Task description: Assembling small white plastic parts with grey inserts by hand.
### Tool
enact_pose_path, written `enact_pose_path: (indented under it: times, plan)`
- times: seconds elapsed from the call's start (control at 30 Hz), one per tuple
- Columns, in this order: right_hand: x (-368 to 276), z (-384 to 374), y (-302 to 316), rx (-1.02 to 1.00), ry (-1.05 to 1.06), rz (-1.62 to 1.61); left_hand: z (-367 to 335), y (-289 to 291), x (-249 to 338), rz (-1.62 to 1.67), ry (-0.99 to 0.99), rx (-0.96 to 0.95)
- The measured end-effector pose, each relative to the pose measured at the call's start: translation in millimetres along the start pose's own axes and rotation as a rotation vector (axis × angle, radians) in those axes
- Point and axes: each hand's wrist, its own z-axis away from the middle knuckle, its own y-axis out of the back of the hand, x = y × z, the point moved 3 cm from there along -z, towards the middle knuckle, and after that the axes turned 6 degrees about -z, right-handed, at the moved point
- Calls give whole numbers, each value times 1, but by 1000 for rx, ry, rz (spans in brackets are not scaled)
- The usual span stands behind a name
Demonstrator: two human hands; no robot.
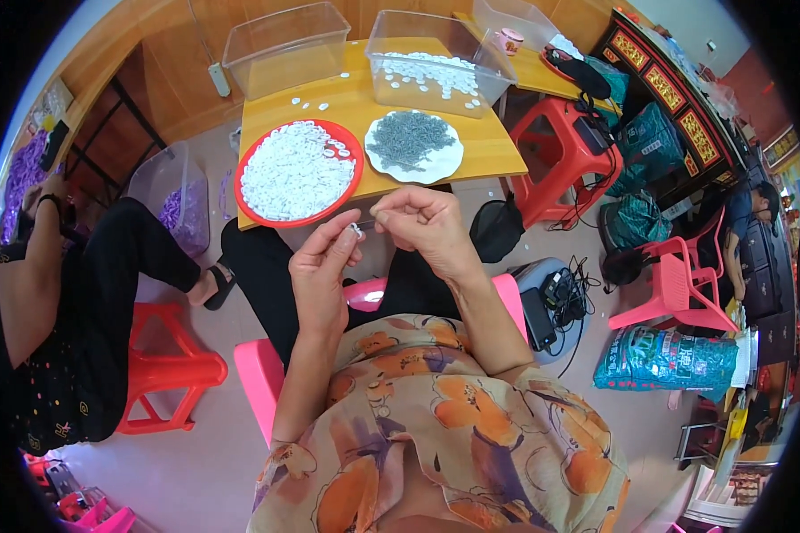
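Observation:
My left hand [323, 271] is closed, pinching a small white plastic piece [356, 230] between thumb and fingers in front of the table edge. Close beside it, my right hand [425, 229] has thumb and forefinger pressed together; whatever is in that pinch is too small to make out. Just beyond my hands, a red round tray [359, 169] is heaped with small white oval pieces [293, 169]. To its right, a white scalloped plate [444, 163] carries a pile of tiny thin grey parts [409, 139].
Two clear plastic bins [286, 55] [382, 80] stand at the table's back, the right one holding white pieces. A red stool [567, 155] is at the right. On the left, a person [71, 293] sits near a bin with purple pieces [171, 200]. Cables [573, 293] lie at my right.

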Motion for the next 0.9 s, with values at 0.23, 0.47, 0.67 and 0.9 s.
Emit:
enact_pose_path:
  times: [0.23,0.47,0.67,0.9]
  plan:
    - [-1,5,-10,-14,343,433,0,-1,6,21,-41,6]
    - [-9,10,-14,-8,483,563,-2,3,6,-8,-98,7]
    - [-13,13,-22,-23,432,525,0,2,8,-79,-154,27]
    - [-6,13,-21,2,428,373,1,1,9,-87,-159,29]
